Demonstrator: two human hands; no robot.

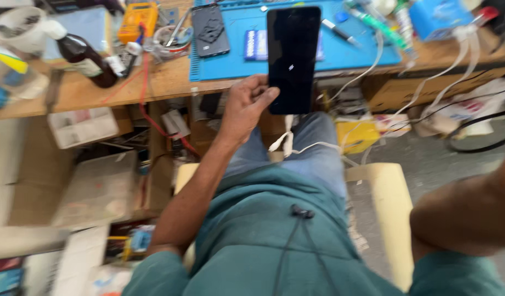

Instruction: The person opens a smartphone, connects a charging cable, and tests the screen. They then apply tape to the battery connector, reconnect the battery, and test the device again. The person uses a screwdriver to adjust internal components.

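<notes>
Head view, looking down from a seated worker's eye line: at far left, a dark brown glass bottle with a white cap [82, 55] lies tipped on the cluttered wooden workbench [164, 82], a yellow multimeter [138, 19] just beyond it. Moving right, a dark phone back cover [210, 30] rests on the blue rubber work mat [351, 55]. Below the bench edge, the left hand [246, 107] pinches the lower left side of a slim black smartphone with a blank glass screen [293, 57], thumb on the face, fingers behind. The phone stands upright above the hand, its upper half in front of the mat, its lower end hanging past the bench edge over the worker's jeans-clad lap [307, 148]. White cables [373, 66] trail off the bench close to the phone's right side; open floor [428, 159] lies beyond. At far right, only the right forearm [466, 214] shows, blurred; the right hand is out of frame, so its grip cannot be told.
</notes>
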